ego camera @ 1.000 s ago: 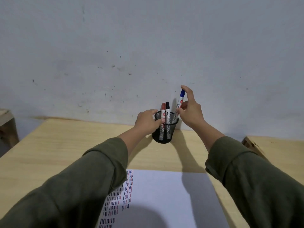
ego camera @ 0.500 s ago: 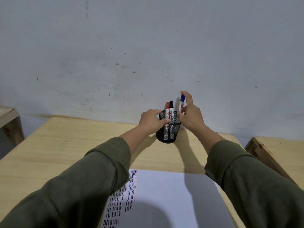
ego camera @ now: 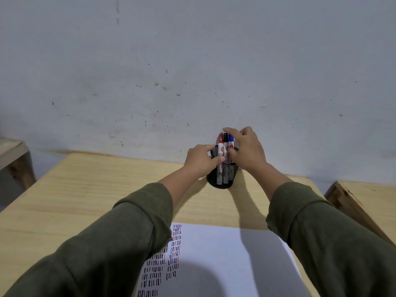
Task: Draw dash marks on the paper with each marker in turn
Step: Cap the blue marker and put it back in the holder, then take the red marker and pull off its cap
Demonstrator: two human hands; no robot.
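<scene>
At twelve o'clock on the wooden table (ego camera: 85,196), three white-barrelled markers (ego camera: 225,151), capped red, black, blue, stand in a black mesh cup (ego camera: 222,179); left hand (ego camera: 201,159) grips its rim, right hand (ego camera: 246,151) pinches the blue one.

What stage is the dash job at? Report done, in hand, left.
Done: the paper carries columns of red, blue and black dashes at its left. In hand: left hand steadies the mesh cup; right hand sits over the three capped markers. Left: most of the sheet is blank.

Scuffed grey wall (ego camera: 192,61), wooden side tables at left (ego camera: 12,151) and right (ego camera: 368,200).
</scene>
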